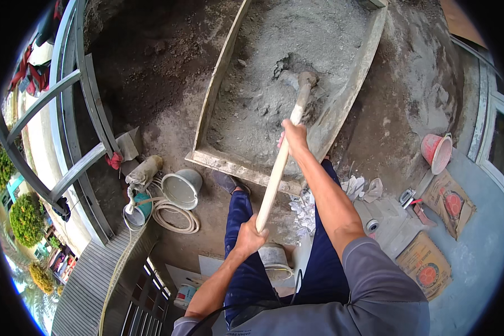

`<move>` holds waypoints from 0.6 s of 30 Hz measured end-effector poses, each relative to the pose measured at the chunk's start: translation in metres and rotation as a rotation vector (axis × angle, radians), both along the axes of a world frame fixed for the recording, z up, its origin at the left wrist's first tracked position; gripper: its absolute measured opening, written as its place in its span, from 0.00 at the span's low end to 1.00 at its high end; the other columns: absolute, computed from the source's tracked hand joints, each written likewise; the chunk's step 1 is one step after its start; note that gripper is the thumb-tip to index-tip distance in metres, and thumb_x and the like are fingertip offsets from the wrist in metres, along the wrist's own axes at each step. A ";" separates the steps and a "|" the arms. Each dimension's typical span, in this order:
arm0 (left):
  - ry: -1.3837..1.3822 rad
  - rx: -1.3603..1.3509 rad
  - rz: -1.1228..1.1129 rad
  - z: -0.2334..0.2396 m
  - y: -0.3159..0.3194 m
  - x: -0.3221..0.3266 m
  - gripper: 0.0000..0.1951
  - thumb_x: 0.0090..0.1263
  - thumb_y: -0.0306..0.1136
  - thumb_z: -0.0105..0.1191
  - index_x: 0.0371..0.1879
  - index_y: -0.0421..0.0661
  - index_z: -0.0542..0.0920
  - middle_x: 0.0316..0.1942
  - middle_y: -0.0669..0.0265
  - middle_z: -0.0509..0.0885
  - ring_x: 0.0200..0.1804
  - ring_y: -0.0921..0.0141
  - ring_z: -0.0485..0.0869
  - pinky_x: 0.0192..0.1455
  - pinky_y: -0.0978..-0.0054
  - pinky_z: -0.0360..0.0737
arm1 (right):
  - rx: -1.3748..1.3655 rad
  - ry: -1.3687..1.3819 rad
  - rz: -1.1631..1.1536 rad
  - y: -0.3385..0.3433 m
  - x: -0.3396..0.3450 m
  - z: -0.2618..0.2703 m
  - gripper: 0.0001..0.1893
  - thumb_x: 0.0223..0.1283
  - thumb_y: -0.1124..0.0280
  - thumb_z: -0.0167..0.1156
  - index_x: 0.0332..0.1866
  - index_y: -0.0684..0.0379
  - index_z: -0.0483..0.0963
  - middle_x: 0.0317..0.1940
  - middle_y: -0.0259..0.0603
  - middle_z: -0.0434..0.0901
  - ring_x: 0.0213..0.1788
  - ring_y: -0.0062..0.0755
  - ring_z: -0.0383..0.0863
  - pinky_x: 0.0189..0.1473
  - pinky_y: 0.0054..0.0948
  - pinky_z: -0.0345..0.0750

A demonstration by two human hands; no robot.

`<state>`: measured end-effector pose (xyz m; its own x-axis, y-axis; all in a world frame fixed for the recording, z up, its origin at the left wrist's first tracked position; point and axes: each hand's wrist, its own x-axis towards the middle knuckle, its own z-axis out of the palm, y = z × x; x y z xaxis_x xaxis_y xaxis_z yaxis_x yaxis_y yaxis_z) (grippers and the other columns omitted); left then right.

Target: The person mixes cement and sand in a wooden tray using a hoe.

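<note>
Both my hands are closed around the pale wooden handle (275,180) of a long tool, likely a hoe. My left hand (250,235) grips near the handle's rear end. Farther forward, my right hand (295,136) holds it close to the head. The tool's mortar-caked head (308,79) rests in grey cement mix (264,101), beside a dark hollow; its blade is mostly hidden in the mix. A long mixing trough with raised board sides (218,82) surrounds the mix. Its near end lies just ahead of my feet.
To the left are a grey bucket (181,189), a coiled hose (176,216), a teal bucket (138,212) and a metal frame (73,168). A red bucket (437,153) and paper sacks (426,264) lie right. Another bucket (275,260) stands between my legs.
</note>
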<state>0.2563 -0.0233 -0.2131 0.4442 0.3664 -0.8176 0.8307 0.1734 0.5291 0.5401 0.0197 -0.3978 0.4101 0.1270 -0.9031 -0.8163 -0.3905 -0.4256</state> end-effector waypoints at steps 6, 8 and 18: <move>-0.062 0.045 -0.021 0.006 0.003 -0.001 0.17 0.58 0.28 0.60 0.46 0.36 0.77 0.29 0.48 0.80 0.34 0.52 0.86 0.43 0.62 0.82 | 0.184 -0.170 0.037 0.042 0.014 0.089 0.12 0.64 0.70 0.59 0.45 0.65 0.67 0.18 0.39 0.74 0.13 0.29 0.75 0.14 0.33 0.76; -0.173 0.083 0.036 -0.011 0.037 0.037 0.16 0.58 0.28 0.60 0.45 0.36 0.77 0.28 0.47 0.78 0.33 0.52 0.84 0.41 0.62 0.81 | 0.220 -0.267 0.064 0.081 0.057 0.103 0.13 0.63 0.70 0.59 0.43 0.68 0.68 0.18 0.38 0.74 0.13 0.28 0.76 0.15 0.31 0.77; -0.010 0.003 0.283 -0.057 0.099 0.072 0.14 0.61 0.28 0.60 0.44 0.35 0.81 0.30 0.59 0.83 0.34 0.70 0.81 0.43 0.69 0.81 | 0.088 -0.205 0.187 0.176 0.071 0.002 0.14 0.63 0.66 0.62 0.37 0.70 0.73 0.20 0.43 0.76 0.16 0.33 0.79 0.18 0.36 0.82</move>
<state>0.3284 0.0753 -0.2701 0.3317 0.4794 -0.8125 0.7446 0.3958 0.5376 0.6113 0.1957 -0.3958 0.5452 0.2924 -0.7857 -0.6267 -0.4803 -0.6136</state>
